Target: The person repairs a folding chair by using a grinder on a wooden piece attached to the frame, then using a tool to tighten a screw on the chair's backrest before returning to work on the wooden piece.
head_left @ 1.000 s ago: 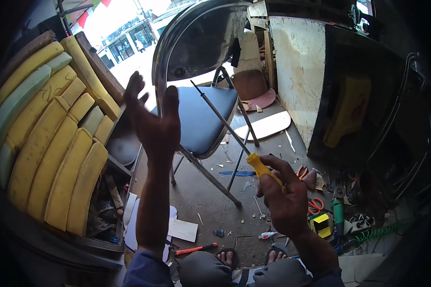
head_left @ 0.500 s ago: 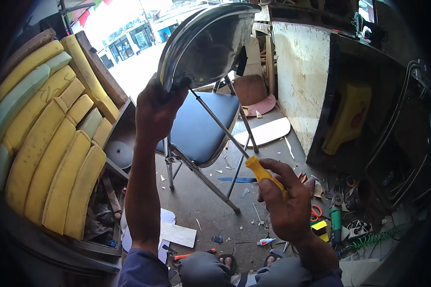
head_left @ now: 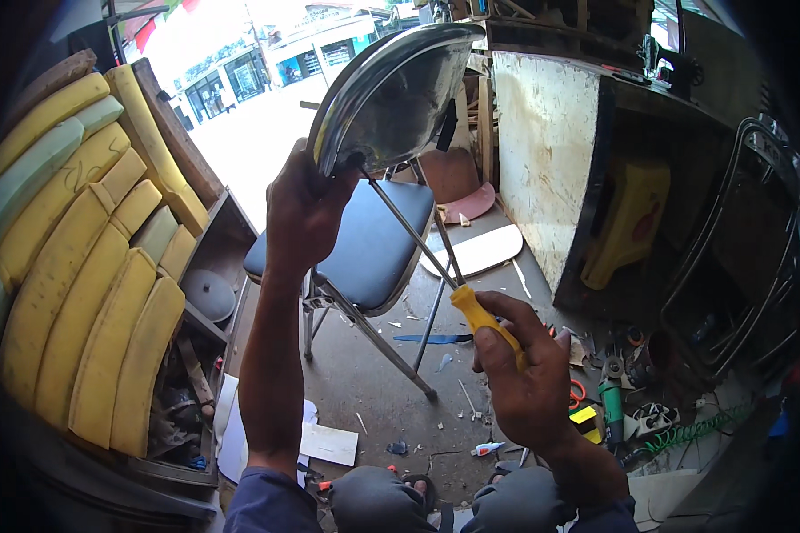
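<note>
A folding chair with a dark padded seat (head_left: 373,244) and metal legs stands in front of me. Above the seat is a shiny curved metal backrest (head_left: 409,107). My left hand (head_left: 302,213) is closed around its lower left corner, fingers partly hidden behind it. In my right hand (head_left: 529,382) is a screwdriver (head_left: 484,320) with a yellow handle, held between thumb and fingers. Its long shaft slants up and left to the backrest's lower corner, beside my left thumb. I cannot make out what the tip touches.
Curved yellow foam pads (head_left: 80,311) are stacked at the left. A green angle grinder (head_left: 612,404), orange-handled scissors (head_left: 578,391) and a coiled green hose (head_left: 693,426) lie at the right. A worn white cabinet side (head_left: 547,169) stands behind. Scraps litter the floor.
My view has shifted a little, and the backrest's lower corner sits slightly lower and farther right. Both hands keep their holds, the screwdriver still reaching the same corner.
</note>
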Demonstrator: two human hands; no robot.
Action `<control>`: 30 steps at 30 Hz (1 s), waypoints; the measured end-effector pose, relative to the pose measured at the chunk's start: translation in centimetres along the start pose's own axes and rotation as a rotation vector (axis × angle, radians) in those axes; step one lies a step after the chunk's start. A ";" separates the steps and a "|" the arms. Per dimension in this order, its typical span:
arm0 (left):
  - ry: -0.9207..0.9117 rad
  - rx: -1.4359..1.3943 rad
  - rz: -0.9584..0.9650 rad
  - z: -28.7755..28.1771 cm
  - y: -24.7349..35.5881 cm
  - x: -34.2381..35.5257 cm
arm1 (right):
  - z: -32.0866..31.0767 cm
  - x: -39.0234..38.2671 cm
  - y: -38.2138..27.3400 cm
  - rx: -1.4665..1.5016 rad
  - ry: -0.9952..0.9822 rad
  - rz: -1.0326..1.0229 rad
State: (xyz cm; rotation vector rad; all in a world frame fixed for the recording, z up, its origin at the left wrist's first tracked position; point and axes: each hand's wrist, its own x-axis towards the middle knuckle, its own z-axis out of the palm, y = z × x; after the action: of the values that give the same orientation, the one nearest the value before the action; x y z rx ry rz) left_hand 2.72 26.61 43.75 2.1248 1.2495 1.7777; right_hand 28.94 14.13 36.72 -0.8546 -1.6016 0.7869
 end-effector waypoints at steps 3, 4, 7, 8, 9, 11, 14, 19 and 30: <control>0.006 0.043 0.080 0.1 -0.8 0.2 | 0.4 -0.2 -0.7 -0.053 0.001 -0.023; 0.013 0.042 0.053 0.2 -0.6 0.2 | 0.6 -0.2 -0.8 -0.079 0.004 -0.032; 0.055 0.031 0.017 0.7 0.3 0.1 | 0.7 -0.3 -2.3 -0.145 0.027 -0.042; 0.085 0.025 0.034 0.8 0.3 0.1 | 0.9 -0.4 -2.9 -0.147 0.017 -0.030; 0.115 0.018 0.051 0.9 0.3 0.1 | 1.1 -0.4 -3.5 -0.150 0.007 -0.018; 0.115 0.058 0.092 0.8 0.4 -0.1 | 1.3 -0.5 -4.7 -0.162 -0.002 0.004; 0.137 0.025 0.128 1.1 0.5 -0.1 | 1.5 -0.7 -5.8 -0.196 0.007 0.023; 0.096 0.051 0.052 1.0 1.4 -0.2 | 2.5 -0.9 -7.1 -0.309 0.071 -0.023; 0.080 0.037 0.086 0.3 1.1 -0.2 | 2.7 -0.1 -8.2 -0.096 0.059 0.209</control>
State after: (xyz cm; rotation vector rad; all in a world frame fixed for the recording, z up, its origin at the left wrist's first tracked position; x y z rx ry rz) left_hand 3.54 25.91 44.06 2.1796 1.2362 1.9066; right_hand 25.31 9.60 43.12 -1.1186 -1.5238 0.8275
